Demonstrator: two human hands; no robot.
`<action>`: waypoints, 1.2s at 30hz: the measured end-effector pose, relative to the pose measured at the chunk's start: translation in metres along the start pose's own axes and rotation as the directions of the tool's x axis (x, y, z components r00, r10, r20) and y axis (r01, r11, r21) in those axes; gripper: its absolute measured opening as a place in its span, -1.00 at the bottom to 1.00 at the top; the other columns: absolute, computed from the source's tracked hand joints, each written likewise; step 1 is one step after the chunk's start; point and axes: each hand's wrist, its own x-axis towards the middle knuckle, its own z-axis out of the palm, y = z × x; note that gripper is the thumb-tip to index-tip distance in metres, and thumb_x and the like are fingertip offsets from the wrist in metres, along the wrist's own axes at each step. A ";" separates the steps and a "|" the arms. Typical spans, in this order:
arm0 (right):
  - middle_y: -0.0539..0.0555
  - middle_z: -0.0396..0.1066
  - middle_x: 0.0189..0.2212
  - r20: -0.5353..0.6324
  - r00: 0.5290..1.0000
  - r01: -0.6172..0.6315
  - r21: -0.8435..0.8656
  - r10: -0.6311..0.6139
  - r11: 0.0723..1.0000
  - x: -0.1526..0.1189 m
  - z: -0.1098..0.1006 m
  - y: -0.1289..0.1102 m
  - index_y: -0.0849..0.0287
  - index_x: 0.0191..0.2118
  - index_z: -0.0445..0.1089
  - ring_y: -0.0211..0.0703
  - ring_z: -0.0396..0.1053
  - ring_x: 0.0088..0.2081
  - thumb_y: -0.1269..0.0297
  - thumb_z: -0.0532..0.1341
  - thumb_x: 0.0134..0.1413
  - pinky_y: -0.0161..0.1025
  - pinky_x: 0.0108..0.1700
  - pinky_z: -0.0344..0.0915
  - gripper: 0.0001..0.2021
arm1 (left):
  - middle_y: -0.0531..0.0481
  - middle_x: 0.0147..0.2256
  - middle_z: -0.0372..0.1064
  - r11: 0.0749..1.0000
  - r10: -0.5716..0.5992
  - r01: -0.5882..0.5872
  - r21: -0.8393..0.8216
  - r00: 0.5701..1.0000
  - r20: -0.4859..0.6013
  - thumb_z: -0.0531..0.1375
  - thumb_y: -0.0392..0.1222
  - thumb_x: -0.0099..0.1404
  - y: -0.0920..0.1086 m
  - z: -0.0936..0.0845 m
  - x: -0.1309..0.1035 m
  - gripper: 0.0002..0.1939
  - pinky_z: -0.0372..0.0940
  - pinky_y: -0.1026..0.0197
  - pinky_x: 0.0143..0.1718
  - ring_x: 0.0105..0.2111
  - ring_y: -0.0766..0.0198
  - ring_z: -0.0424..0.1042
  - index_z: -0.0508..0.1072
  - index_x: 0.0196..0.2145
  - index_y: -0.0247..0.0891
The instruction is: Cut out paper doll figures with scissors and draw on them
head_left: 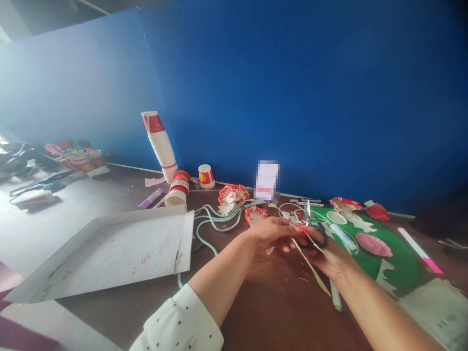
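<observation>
My right hand (329, 258) grips a pair of scissors (321, 235) with black handles, its blades pointing up and away from me. Close against it, my left hand (274, 233) is closed on a small red and white paper piece (304, 227), partly hidden by the fingers. A thin cream strip (310, 265) slants down from between the hands; which hand holds it I cannot tell. Just beyond my left hand lies a paper cup cut into petals (255, 215), with a second petal-cut cup (231, 196) further back. Small scraps are scattered around.
A stack of paper cups (161, 148) leans by the blue partition (292, 97). One cup (206, 176) stands upside down. At left is a white box lid (109, 248); at right, a green sheet (395, 243), a pink marker (420, 249) and a glue tube (343, 238). A pale cord (204, 236) curls mid-table.
</observation>
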 end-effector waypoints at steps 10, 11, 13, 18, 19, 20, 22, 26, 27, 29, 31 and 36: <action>0.00 0.48 -0.47 -0.121 0.982 0.114 -0.244 -0.147 0.963 0.001 -0.008 -0.008 0.15 -0.24 0.47 -0.12 0.39 -0.42 0.17 0.41 -0.21 -0.25 -0.37 0.27 -0.66 | -0.06 -0.42 0.47 0.984 -0.180 0.180 -0.013 0.983 0.041 0.33 -0.24 0.09 -0.004 -0.009 0.005 -0.82 0.33 0.32 -0.50 -0.52 0.37 0.42 0.46 -0.34 -0.33; -0.02 0.47 -0.47 -0.132 0.976 0.129 -0.282 -0.172 0.951 0.001 -0.009 -0.007 0.15 -0.22 0.47 -0.14 0.38 -0.43 0.18 0.41 -0.22 -0.27 -0.38 0.26 -0.64 | -0.03 -0.45 0.46 0.983 -0.186 0.186 -0.009 0.982 0.027 0.33 -0.26 0.07 -0.004 -0.009 0.005 -0.83 0.34 0.32 -0.50 -0.52 0.37 0.42 0.46 -0.36 -0.33; -0.04 0.44 -0.50 -0.137 0.971 0.141 -0.328 -0.195 0.934 0.001 -0.011 -0.006 0.15 -0.18 0.46 -0.19 0.34 -0.47 0.18 0.41 -0.21 -0.30 -0.42 0.22 -0.62 | 0.01 -0.51 0.43 0.979 -0.206 0.206 0.000 0.979 -0.009 0.34 -0.29 0.05 -0.003 -0.008 0.006 -0.85 0.34 0.33 -0.49 -0.53 0.37 0.42 0.45 -0.40 -0.33; -0.07 0.37 -0.54 -0.137 0.964 0.153 -0.418 -0.228 0.895 -0.001 -0.009 -0.008 0.13 -0.18 0.45 -0.24 0.27 -0.51 0.17 0.39 -0.18 -0.32 -0.48 0.15 -0.64 | 0.04 -0.57 0.40 0.969 -0.241 0.243 0.036 0.969 -0.055 0.36 -0.28 0.05 -0.001 -0.008 0.006 -0.85 0.33 0.35 -0.49 -0.59 0.41 0.38 0.45 -0.44 -0.33; -0.07 0.36 -0.55 -0.138 0.962 0.157 -0.435 -0.238 0.887 -0.002 -0.008 -0.008 0.13 -0.19 0.46 -0.25 0.25 -0.52 0.17 0.39 -0.18 -0.33 -0.50 0.13 -0.65 | 0.04 -0.57 0.40 0.969 -0.242 0.244 0.044 0.969 -0.059 0.36 -0.27 0.05 -0.001 -0.008 0.006 -0.85 0.33 0.36 -0.49 -0.60 0.42 0.38 0.46 -0.45 -0.33; -0.08 0.34 -0.56 -0.138 0.960 0.159 -0.447 -0.244 0.880 -0.002 -0.007 -0.008 0.13 -0.19 0.46 -0.26 0.23 -0.53 0.17 0.38 -0.17 -0.34 -0.51 0.12 -0.65 | 0.03 -0.57 0.41 0.969 -0.239 0.242 0.048 0.969 -0.062 0.36 -0.26 0.05 -0.001 -0.009 0.005 -0.86 0.33 0.36 -0.49 -0.60 0.42 0.38 0.47 -0.45 -0.33; -0.08 0.33 -0.57 -0.140 0.958 0.163 -0.455 -0.251 0.876 -0.003 -0.006 -0.009 0.14 -0.18 0.45 -0.27 0.21 -0.54 0.16 0.38 -0.18 -0.34 -0.53 0.10 -0.64 | 0.03 -0.56 0.41 0.973 -0.225 0.228 0.044 0.972 -0.066 0.36 -0.27 0.05 -0.001 -0.010 0.004 -0.87 0.34 0.35 -0.46 -0.57 0.42 0.40 0.48 -0.47 -0.34; -0.06 0.32 -0.58 -0.141 0.954 0.179 -0.443 -0.265 0.879 -0.003 -0.006 -0.009 0.17 -0.19 0.47 -0.28 0.20 -0.56 0.13 0.39 -0.21 -0.34 -0.56 0.10 -0.61 | 0.02 -0.57 0.41 0.981 -0.191 0.192 0.016 0.980 -0.061 0.37 -0.31 0.04 -0.001 -0.011 0.002 -0.88 0.40 0.28 -0.38 -0.52 0.37 0.43 0.50 -0.48 -0.37; -0.06 0.31 -0.59 -0.142 0.953 0.181 -0.442 -0.268 0.878 -0.002 -0.007 -0.009 0.18 -0.19 0.47 -0.29 0.20 -0.57 0.13 0.39 -0.21 -0.34 -0.56 0.10 -0.60 | 0.01 -0.56 0.42 0.982 -0.189 0.190 0.011 0.980 -0.060 0.37 -0.31 0.03 -0.001 -0.011 0.002 -0.88 0.41 0.26 -0.37 -0.52 0.35 0.43 0.50 -0.47 -0.37; -0.07 0.30 -0.61 -0.142 0.954 0.176 -0.445 -0.263 0.878 -0.001 -0.008 -0.008 0.19 -0.19 0.47 -0.29 0.18 -0.59 0.12 0.40 -0.21 -0.33 -0.57 0.09 -0.60 | 0.00 -0.55 0.43 0.983 -0.185 0.186 0.000 0.981 -0.063 0.37 -0.32 0.03 -0.001 -0.012 0.002 -0.88 0.43 0.23 -0.35 -0.50 0.34 0.45 0.50 -0.47 -0.38; -0.07 0.31 -0.60 -0.138 0.957 0.171 -0.445 -0.257 0.879 0.000 -0.010 -0.007 0.18 -0.18 0.47 -0.30 0.17 -0.60 0.12 0.39 -0.19 -0.32 -0.56 0.08 -0.60 | 0.00 -0.54 0.44 0.984 -0.180 0.180 -0.008 0.981 -0.068 0.36 -0.34 0.04 -0.001 -0.012 0.002 -0.89 0.43 0.22 -0.35 -0.49 0.33 0.46 0.50 -0.46 -0.39; -0.07 0.34 -0.57 -0.142 0.950 0.186 -0.459 -0.279 0.869 0.000 -0.011 -0.007 0.14 -0.22 0.47 -0.29 0.18 -0.57 0.15 0.39 -0.19 -0.32 -0.53 0.10 -0.66 | -0.04 -0.51 0.47 0.983 -0.184 0.185 0.015 0.981 -0.060 0.38 -0.34 0.02 0.000 -0.012 0.003 -0.86 0.43 0.22 -0.38 -0.47 0.29 0.49 0.49 -0.44 -0.40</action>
